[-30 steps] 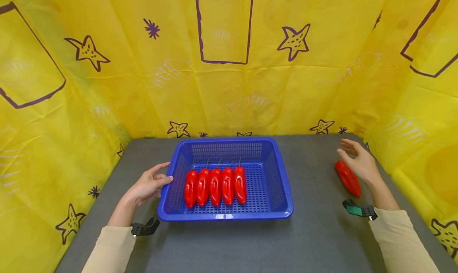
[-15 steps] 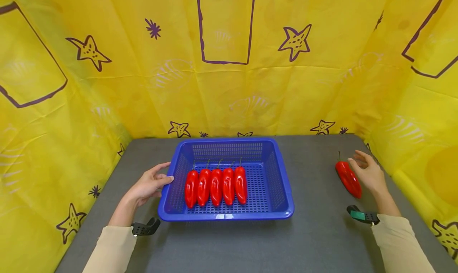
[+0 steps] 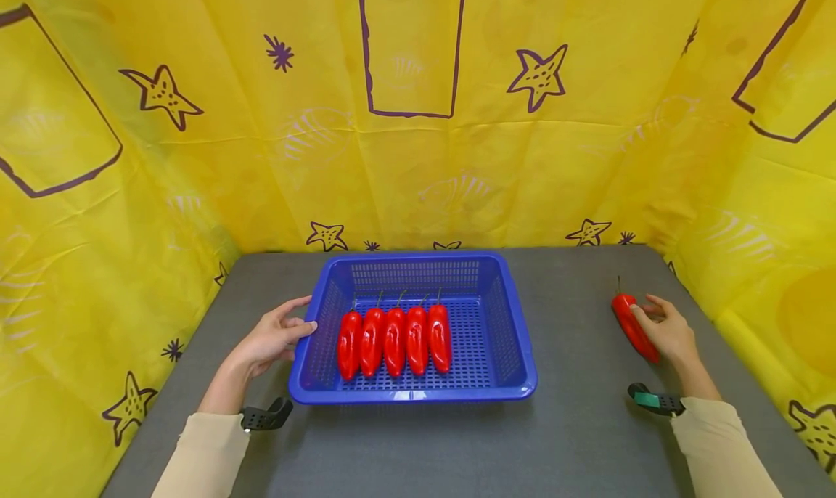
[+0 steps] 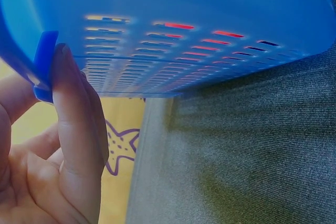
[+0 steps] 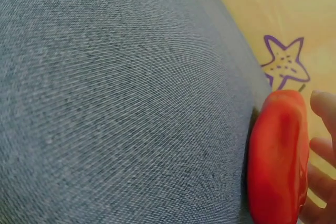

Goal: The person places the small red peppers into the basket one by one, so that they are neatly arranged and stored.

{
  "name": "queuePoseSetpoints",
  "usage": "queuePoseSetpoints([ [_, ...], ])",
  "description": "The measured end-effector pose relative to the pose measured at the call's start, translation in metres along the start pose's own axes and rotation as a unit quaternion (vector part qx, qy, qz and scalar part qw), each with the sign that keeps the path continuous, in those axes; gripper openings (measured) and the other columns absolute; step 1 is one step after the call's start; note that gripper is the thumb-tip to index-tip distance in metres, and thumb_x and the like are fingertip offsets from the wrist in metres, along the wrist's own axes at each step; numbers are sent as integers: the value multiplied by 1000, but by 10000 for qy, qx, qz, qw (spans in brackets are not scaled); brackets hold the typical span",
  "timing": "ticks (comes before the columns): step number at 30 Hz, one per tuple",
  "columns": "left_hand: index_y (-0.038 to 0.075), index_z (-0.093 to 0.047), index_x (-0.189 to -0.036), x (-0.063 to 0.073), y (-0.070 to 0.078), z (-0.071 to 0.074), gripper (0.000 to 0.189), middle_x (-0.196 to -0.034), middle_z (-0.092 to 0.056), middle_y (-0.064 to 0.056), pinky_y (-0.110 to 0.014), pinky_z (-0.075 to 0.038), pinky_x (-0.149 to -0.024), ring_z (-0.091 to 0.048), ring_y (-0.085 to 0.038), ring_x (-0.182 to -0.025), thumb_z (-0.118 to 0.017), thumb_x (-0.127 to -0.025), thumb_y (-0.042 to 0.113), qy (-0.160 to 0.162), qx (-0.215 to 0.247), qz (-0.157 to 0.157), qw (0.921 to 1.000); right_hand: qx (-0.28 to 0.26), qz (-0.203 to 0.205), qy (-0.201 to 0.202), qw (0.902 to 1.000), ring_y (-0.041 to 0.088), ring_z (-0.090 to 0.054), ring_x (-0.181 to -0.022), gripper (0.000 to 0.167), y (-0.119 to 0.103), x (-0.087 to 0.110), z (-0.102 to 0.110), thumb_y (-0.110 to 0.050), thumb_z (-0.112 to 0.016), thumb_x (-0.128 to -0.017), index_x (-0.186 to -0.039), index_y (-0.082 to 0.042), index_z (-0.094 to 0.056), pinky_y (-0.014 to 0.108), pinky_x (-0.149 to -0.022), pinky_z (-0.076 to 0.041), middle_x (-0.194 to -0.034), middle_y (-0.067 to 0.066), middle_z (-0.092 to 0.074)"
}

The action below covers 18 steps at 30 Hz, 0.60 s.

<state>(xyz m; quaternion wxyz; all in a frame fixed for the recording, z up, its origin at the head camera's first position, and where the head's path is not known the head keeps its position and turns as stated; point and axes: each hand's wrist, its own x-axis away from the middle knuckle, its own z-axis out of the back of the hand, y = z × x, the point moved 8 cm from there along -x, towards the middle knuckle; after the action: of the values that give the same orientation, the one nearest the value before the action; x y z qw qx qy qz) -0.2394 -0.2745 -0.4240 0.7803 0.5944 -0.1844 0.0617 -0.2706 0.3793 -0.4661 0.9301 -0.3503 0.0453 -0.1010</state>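
Note:
My left hand (image 3: 271, 337) pinches the left rim of a blue plastic basket (image 3: 411, 396); in the left wrist view, thumb and fingers (image 4: 79, 145) meet around that rim. Inside the basket, several glossy red chili peppers (image 3: 393, 342) lie side by side in a row, stems pointing to the back. One more red chili pepper (image 3: 632, 324) rests on the grey table at the right. Over its right side is my right hand (image 3: 669, 335), the thumb at the pepper's upper part. From the right wrist, relaxed fingers (image 5: 323, 179) appear beside the pepper (image 5: 278, 156), not wrapped around it.
The grey cloth-covered table (image 3: 418, 454) stretches in front of the basket and on both sides. A yellow curtain (image 3: 418, 171) with starfish drawings encloses the back and sides. Inside the basket, the peppers sit left of centre, with bare mesh floor (image 3: 470, 338) to their right.
My right hand has drawn back from the pepper's stem end, then come lower and closer along its right side. The left hand, the basket and the peppers stay put.

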Motion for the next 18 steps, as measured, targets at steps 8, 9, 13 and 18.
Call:
queuePoseSetpoints([
  [8, 14, -19, -146, 0, 1, 0, 72, -100, -63, -16, -46, -56, -69, -67, -27, -80, -62, -89, 22, -22, 11, -40, 10000, 223, -109, -324, 9992, 49, -41, -113, 72, 0, 0, -7, -48, -42, -92, -137, 7, -31, 61, -89, -35, -128, 35, -41],
  [9, 14, -19, -146, 0, 1, 0, 72, -100, -63, -16, -46, -56, -69, -67, -27, -80, -62, -88, 22, -19, 16, -41, 10000, 276, -112, -363, 9989, 49, -41, -113, 72, 0, 0, -8, -48, -42, -92, -136, 7, -31, 61, -89, -35, -128, 36, -41],
  [13, 14, -18, -147, -1, 0, 1, 73, -102, -63, -17, -46, -56, -69, -67, -27, -81, -62, -89, 22, -24, 2, -38, 10000, 438, -114, -495, 9977, 50, -42, -110, 71, 0, 0, -9, -48, -42, -93, -134, 9, -33, 61, -87, -37, -127, 37, -41],
  [18, 14, -18, -147, -2, -2, 1, 73, -102, -63, -18, -46, -56, -69, -67, -27, -82, -61, -89, 22, -37, -10, -27, 10000, 640, -107, -504, 9966, 51, -46, -104, 68, 3, -1, -9, -47, -41, -93, -131, 9, -38, 58, -81, -41, -122, 38, -45],
])
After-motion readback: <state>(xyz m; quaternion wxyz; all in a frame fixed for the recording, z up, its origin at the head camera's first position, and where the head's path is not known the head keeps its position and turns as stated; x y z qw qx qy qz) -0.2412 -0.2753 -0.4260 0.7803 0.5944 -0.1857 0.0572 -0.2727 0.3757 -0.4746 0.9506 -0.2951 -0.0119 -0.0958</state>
